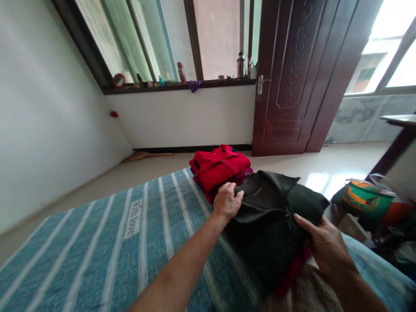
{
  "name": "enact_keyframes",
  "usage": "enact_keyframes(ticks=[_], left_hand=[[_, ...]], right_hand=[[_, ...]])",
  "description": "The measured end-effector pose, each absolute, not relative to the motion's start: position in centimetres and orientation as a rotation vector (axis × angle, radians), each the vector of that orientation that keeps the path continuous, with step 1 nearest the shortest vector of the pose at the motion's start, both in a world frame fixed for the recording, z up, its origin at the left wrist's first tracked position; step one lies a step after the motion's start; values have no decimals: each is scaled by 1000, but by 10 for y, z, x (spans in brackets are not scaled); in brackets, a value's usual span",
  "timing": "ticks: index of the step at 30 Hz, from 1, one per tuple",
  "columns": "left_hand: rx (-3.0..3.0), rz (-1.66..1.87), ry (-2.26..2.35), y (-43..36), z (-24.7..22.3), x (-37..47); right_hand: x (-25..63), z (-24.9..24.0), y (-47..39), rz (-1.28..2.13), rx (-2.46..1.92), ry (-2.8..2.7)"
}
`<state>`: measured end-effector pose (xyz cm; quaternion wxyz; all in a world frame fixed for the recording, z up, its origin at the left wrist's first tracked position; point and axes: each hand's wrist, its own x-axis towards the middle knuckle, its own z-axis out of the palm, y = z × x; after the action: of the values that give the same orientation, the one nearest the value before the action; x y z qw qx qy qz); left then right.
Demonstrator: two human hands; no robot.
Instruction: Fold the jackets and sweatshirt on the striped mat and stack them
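The right grip (326, 242) was clamped on the right side of the dark jacket (260, 229), thumb on top. The jacket lay folded on the bed (97, 247), long axis running away from the person, collar pointing toward the door (292, 104). The left grip (227, 201) pinched its left edge near the collar. Beyond the bed's right edge was a bag (367, 199), contents hidden; just past the jacket, red clothes (217, 169).

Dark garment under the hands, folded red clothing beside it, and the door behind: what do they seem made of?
Dark garment: matte cloth, perhaps synthetic; it drapes in folds with little shine.

Folded red clothing: soft fabric, fibre unclear; its folds are rounded.

Door: smooth, slightly glossy painted or varnished finish, with raised scrollwork; wood or metal underneath, I can't tell.
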<state>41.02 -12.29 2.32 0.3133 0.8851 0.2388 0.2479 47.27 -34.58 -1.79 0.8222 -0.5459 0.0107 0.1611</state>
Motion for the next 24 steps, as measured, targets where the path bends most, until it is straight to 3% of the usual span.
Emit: enact_keyframes(ticks=[6, 10, 14, 19, 24], left_hand=[[1920, 781, 935, -127, 0, 372], [1431, 665, 1040, -126, -9, 357], [1263, 512, 1011, -120, -20, 354], [1155, 560, 1020, -110, -26, 368], [1154, 591, 964, -106, -24, 382]], right_hand=[[482, -21, -366, 606, -1195, 100], [507, -12, -363, 725, -1112, 147], [530, -9, -357, 629, -1275, 122], [535, -9, -358, 377, -1294, 13], [537, -28, -366, 420, -1337, 163]])
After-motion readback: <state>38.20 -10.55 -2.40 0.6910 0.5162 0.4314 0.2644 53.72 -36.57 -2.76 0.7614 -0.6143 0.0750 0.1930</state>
